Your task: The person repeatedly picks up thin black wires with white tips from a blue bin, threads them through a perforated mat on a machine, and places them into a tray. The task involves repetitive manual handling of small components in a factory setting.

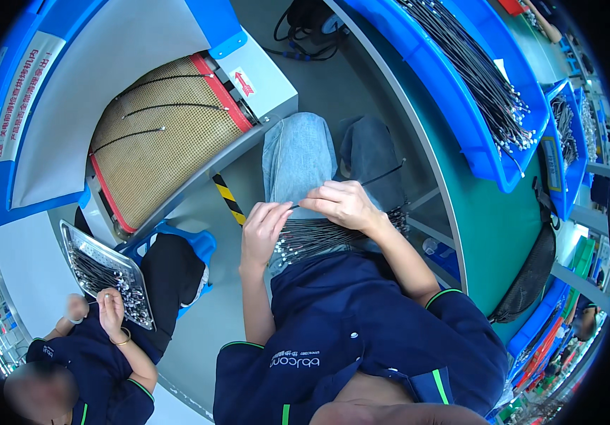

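Seated person, knees beside the desk (pixel 489 234)'s long curved edge. Left hand (pixel 262 230) pinches one end of a thin black cable (pixel 384 174) between thumb and fingertips; right hand (pixel 347 205) grips the same cable just beside it, fingers bent, the tail running out past the knuckles toward the desk edge. Below both hands, a cable bundle (pixel 315 237) lies across the lap, pale connectors at its left end. On the desk, a long blue bin (pixel 489 163) of black cables, its near corner over the green top; a black pouch (pixel 528 283) by the right edge. Left: mesh conveyor belt (pixel 170 156), three cables (pixel 145 132) lying apart near its far, red-bordered edge. Lower left, a co-worker with a metal tray (pixel 147 320) of cables, one hand (pixel 110 312) above its near edge.
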Available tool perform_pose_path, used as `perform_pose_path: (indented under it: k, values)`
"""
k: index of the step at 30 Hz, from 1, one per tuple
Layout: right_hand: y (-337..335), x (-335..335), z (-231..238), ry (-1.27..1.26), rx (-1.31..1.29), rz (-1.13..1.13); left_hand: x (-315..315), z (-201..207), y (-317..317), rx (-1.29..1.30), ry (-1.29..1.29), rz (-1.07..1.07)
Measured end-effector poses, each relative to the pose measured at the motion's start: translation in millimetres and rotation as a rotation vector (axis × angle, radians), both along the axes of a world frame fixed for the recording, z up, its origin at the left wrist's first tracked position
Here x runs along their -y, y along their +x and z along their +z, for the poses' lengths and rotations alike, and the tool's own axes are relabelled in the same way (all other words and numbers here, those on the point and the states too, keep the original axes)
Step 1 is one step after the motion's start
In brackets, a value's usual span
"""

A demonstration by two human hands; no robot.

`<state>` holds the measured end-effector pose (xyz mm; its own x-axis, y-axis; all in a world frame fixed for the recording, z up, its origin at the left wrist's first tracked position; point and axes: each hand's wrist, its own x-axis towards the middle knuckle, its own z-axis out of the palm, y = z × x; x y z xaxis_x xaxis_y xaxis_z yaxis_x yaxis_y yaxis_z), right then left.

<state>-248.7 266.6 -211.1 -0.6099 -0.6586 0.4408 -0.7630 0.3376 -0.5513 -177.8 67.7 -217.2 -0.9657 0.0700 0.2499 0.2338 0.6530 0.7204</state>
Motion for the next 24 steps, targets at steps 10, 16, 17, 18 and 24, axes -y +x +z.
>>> perform_pose_path:
  k: [10, 16, 17, 18, 24]
  values:
    - [2.2, 5.5, -4.4, -0.146, 0.165, -0.069, -4.3, -3.7, 4.0, -0.058, 0.139, 0.124]
    - [0.9, 3.7, -6.1, -0.114, 0.108, -0.050, -4.2, 3.0, 3.7, -0.001, 0.113, 0.111]
    - [0.2, 3.8, -5.0, -0.100, 0.083, -0.044, -3.4, 2.2, 2.8, -0.020, 0.078, 0.104]
    - [-0.1, 3.8, -3.8, -0.084, 0.081, -0.038, -2.4, 1.5, 2.2, -0.039, 0.043, 0.097]
    - [-1.2, 2.9, -3.5, -0.087, 0.150, -0.043, -0.3, -1.3, 0.4, -0.122, -0.017, 0.047]
